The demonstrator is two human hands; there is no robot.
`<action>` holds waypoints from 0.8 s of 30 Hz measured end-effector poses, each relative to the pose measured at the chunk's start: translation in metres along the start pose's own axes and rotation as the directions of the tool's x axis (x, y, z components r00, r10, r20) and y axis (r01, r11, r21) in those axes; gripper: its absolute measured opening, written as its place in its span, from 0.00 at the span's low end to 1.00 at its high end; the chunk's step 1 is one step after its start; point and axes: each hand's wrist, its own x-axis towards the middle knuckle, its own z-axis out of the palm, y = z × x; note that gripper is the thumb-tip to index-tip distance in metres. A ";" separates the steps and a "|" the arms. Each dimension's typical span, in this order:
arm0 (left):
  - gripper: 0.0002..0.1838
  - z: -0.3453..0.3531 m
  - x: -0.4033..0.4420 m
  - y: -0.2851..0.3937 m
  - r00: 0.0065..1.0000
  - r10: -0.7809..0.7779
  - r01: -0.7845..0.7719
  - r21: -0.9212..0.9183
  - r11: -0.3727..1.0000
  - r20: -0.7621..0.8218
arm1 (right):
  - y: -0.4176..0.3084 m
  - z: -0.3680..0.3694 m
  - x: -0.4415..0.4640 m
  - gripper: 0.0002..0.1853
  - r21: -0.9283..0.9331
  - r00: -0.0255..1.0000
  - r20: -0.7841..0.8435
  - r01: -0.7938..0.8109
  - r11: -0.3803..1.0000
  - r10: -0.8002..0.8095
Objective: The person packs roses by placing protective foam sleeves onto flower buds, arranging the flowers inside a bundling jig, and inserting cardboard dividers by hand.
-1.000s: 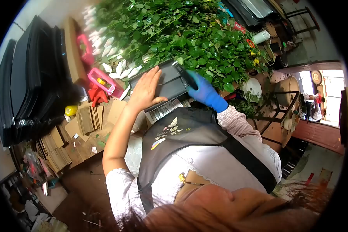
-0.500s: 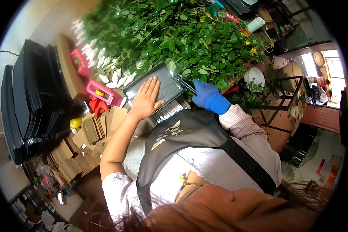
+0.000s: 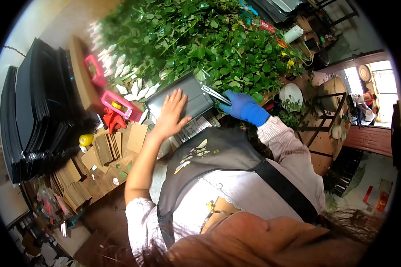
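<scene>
My bare left hand (image 3: 170, 116) lies flat on a dark grey rectangular tray (image 3: 197, 98), its thumb apart from the fingers. My right hand (image 3: 241, 107), in a blue glove, is closed around a slim tool (image 3: 216, 95) with a shiny metal face, perhaps a stapler. The tool's tip is by the tray's right end. White-wrapped flower heads (image 3: 140, 91) lie just left of the tray. Behind it spreads a large heap of green leafy stems (image 3: 200, 44). Printed paper (image 3: 195, 128) shows under the tray's near edge.
Tall stacks of black sheets (image 3: 40, 102) stand at the left. Pink holders (image 3: 120, 106), a red cloth (image 3: 113, 120), yellow tape (image 3: 86, 140) and cardboard pieces (image 3: 103, 149) lie nearer. At the right are a white bucket (image 3: 291, 95), a metal frame (image 3: 318, 129) and a distant person (image 3: 367, 107).
The tool in my right hand has turned, so its shiny face shows, and my right hand has shifted slightly. My left hand has moved a little right over the tray.
</scene>
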 end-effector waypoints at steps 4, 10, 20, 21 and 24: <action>0.41 0.007 -0.029 0.048 0.882 -0.465 0.190 -0.849 0.493 -0.073 | -0.038 -0.024 -0.024 0.32 0.291 0.999 -0.013 0.040 0.956 -0.038; 0.31 -0.011 -0.051 0.071 0.530 -0.833 -0.013 -0.983 0.181 -0.161 | -0.116 0.001 0.001 0.37 0.794 0.881 -0.072 0.335 0.508 -0.468; 0.39 0.082 -0.128 -0.054 0.517 -0.832 0.750 -0.364 0.553 -0.199 | -0.036 0.028 0.044 0.28 0.647 0.929 -0.367 0.299 0.702 -0.057; 0.37 0.077 -0.124 -0.053 0.505 -0.780 0.692 -0.367 0.622 -0.369 | -0.047 0.017 0.034 0.27 0.680 0.928 -0.366 0.319 0.660 -0.071; 0.29 0.042 -0.105 -0.074 0.182 -0.796 0.611 -0.567 0.552 -0.578 | -0.049 0.021 0.025 0.27 0.756 0.920 -0.342 0.389 0.526 -0.189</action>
